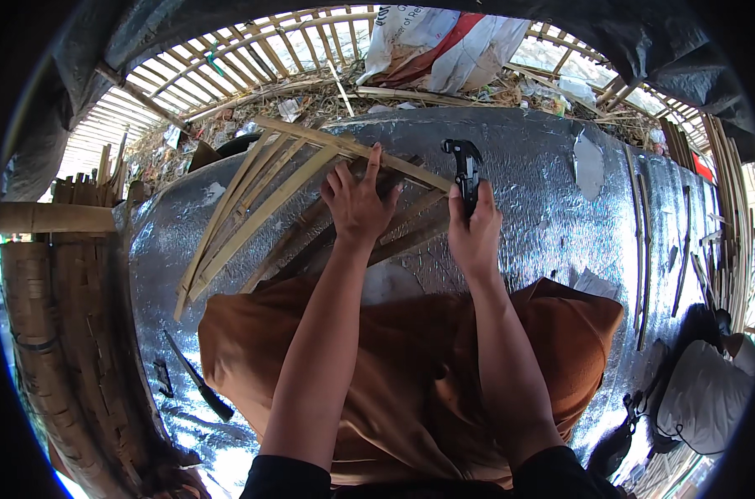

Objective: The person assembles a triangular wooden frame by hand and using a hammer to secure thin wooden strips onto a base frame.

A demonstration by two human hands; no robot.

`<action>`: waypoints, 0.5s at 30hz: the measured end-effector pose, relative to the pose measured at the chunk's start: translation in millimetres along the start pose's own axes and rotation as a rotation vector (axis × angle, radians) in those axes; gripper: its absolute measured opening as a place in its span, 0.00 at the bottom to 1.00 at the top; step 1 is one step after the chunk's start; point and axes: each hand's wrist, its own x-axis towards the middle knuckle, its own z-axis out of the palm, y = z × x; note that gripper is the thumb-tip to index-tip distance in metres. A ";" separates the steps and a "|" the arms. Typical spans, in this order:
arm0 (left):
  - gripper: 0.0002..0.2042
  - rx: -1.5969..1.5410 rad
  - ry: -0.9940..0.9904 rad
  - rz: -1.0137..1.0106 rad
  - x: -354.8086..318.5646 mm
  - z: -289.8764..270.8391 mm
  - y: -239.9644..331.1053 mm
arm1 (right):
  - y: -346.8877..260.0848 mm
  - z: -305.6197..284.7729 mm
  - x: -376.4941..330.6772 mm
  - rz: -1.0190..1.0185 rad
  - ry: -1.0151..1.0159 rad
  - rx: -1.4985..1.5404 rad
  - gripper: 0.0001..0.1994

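I have the slats (265, 218) fanned out on the silvery sheet (544, 233) in front of me, their upper ends meeting a pale crosspiece (311, 135). My left hand (358, 200) rests there, fingers spread; my right hand (475, 224) is closed round a black hammer (467, 175) beside the crosspiece's right end. The laying-out looks done, but I can't tell which joints are fastened. The lower ends carry no crosspiece, so the work seems only partly finished.

Dark printed lettering (408, 18), only partly legible, stands on the upper part of the white-and-red sack (444, 46).
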 end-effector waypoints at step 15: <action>0.42 0.005 0.017 0.004 1.8 4.8 -0.6 | 5.3 1.2 1.3 -0.096 0.044 -0.048 0.10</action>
